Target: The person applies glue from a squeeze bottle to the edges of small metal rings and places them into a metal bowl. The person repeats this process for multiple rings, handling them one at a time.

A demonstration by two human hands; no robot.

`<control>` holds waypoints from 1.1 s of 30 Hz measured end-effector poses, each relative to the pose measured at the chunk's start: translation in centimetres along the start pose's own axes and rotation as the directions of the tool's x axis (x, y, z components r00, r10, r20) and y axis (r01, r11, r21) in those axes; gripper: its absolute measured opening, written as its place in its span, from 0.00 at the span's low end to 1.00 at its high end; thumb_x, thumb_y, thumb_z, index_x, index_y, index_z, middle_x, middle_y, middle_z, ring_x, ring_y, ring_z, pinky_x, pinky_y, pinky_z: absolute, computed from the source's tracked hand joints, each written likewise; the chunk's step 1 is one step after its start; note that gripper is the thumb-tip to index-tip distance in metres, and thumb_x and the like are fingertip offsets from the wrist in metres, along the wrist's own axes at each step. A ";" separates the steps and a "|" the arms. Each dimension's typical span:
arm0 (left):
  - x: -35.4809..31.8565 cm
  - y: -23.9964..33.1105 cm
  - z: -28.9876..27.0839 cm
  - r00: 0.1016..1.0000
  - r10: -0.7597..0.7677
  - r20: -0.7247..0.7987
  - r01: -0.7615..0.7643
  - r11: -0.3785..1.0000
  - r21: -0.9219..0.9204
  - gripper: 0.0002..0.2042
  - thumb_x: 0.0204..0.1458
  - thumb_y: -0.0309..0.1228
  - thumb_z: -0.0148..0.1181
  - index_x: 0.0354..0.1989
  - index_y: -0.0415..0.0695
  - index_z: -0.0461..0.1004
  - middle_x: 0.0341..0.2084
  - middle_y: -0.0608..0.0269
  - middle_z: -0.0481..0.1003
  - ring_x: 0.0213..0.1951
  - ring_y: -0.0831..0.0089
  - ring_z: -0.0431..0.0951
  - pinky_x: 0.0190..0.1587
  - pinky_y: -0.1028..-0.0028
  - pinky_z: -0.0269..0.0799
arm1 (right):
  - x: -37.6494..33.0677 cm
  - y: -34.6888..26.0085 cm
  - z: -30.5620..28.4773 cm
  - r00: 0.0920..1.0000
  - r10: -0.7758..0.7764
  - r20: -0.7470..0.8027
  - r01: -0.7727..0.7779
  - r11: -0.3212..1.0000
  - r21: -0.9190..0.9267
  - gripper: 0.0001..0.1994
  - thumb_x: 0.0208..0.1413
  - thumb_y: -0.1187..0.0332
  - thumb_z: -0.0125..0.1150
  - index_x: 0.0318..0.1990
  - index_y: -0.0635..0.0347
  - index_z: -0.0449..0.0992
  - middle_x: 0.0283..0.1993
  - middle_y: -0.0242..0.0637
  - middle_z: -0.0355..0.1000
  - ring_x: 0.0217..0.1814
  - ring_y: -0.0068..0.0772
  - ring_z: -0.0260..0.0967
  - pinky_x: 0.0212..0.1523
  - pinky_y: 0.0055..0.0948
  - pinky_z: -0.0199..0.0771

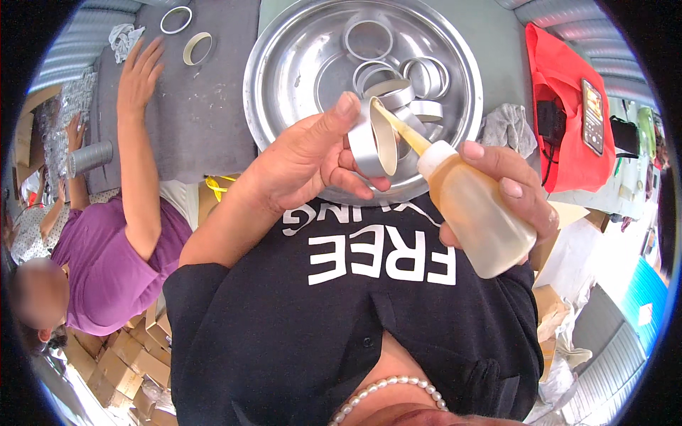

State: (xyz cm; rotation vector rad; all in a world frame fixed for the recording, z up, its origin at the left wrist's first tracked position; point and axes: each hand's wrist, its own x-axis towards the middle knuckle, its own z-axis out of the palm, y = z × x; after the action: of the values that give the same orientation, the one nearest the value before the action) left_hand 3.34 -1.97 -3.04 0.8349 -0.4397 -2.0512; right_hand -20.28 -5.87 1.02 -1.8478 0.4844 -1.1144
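My left hand (305, 153) holds a silver metal ring (364, 145) on edge, the thumb at its upper rim and the fingers behind and below. In my right hand (522, 184) is a translucent squeeze bottle (483, 216) with a white collar and a long yellowish nozzle (401, 128). The bottle is tilted, and its nozzle tip meets or nearly meets the ring's upper inner edge. Yellowish liquid shows inside the bottle. Both hands are over the near side of a wide steel basin (257, 92), where several similar rings (369, 40) lie loose.
Left of the basin, a co-worker in a purple top (121, 263) reaches over the grey table (206, 113), near two rings (197, 48) and a white rag (125, 41). On the right are a grey cloth (509, 129), a red bag (568, 160) and a phone (592, 117).
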 end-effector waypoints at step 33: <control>0.2 1.2 1.6 0.436 0.565 0.701 -0.725 -0.241 0.646 0.21 0.33 0.20 0.66 0.42 0.41 0.78 0.45 0.52 0.72 0.45 0.59 0.75 0.46 0.65 0.73 | 1.7 4.1 -1.7 0.684 0.720 0.116 -0.444 0.284 0.850 0.25 0.63 0.50 0.43 0.43 0.69 0.71 0.33 0.51 0.77 0.10 0.13 0.56 0.10 0.13 0.55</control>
State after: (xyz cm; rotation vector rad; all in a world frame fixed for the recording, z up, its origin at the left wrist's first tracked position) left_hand 2.86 -2.88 -1.29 0.7455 -1.9323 -0.4802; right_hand -20.43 -10.03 -1.30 -0.5048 0.6004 -0.8255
